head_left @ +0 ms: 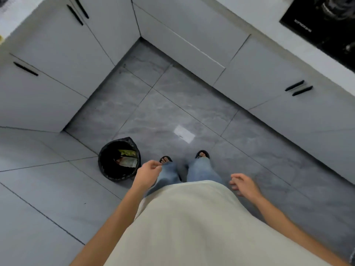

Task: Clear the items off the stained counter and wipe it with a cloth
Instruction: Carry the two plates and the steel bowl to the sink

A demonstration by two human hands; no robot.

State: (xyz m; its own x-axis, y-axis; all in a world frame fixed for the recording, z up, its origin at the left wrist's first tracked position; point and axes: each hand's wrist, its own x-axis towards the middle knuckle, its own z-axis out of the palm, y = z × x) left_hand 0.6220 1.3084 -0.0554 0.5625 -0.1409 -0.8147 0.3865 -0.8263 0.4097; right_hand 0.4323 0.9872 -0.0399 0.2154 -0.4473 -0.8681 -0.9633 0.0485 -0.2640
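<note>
Left hand (148, 172): empty, fingers loosely curled, thumb near forefinger, held over the left jeans leg, just beside the bin. Right hand (243, 184): empty, fingers relaxed and slightly spread, hanging apart from the body on the right. Hands well apart, one either side of the beige shirt (192, 227).

Counter (269, 18): white top, running diagonally from upper centre to the right edge; second stretch at upper left corner. Stains and cloth: cannot tell. Black hob (326, 22) set into the counter, upper right.

Bin (119, 160): round, black liner, open mouth upward, scraps inside, standing on grey floor tiles (172, 112). Grey cabinets (57, 64) with black handles below the counter.
</note>
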